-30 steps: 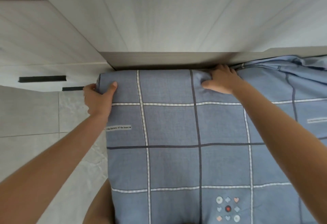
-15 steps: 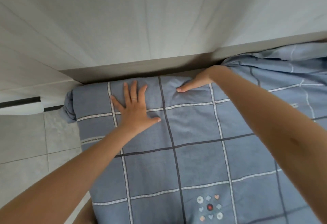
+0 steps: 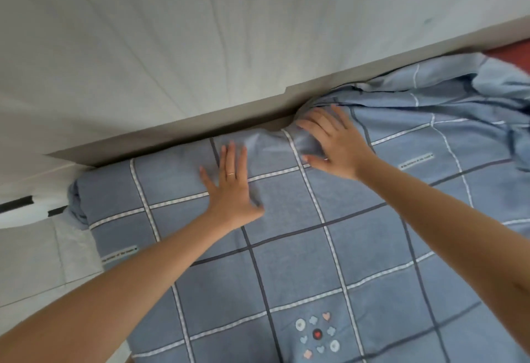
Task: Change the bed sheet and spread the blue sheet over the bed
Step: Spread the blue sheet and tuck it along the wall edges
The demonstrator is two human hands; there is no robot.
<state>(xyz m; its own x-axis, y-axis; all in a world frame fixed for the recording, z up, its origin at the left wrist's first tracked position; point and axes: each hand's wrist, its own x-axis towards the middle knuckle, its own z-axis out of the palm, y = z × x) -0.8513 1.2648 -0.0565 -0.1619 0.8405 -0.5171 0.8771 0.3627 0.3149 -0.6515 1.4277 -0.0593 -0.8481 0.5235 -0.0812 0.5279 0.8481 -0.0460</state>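
The blue sheet (image 3: 289, 265) lies over the bed, smooth across the near part and its left corner, bunched in folds at the far right. The left hand (image 3: 231, 190) rests flat on it with straight fingers (a ring (image 3: 231, 174) on one). The right hand (image 3: 337, 144), fingers spread, presses the cloth beside the pale board (image 3: 200, 47) at the bed's edge.

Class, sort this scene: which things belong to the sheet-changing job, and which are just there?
Job:
blue sheet, smooth at the left, bunched at the right
left hand, flat on the sheet
right hand, pressing the sheet by the panel

Just there:
white panel
floor tiles
black handles
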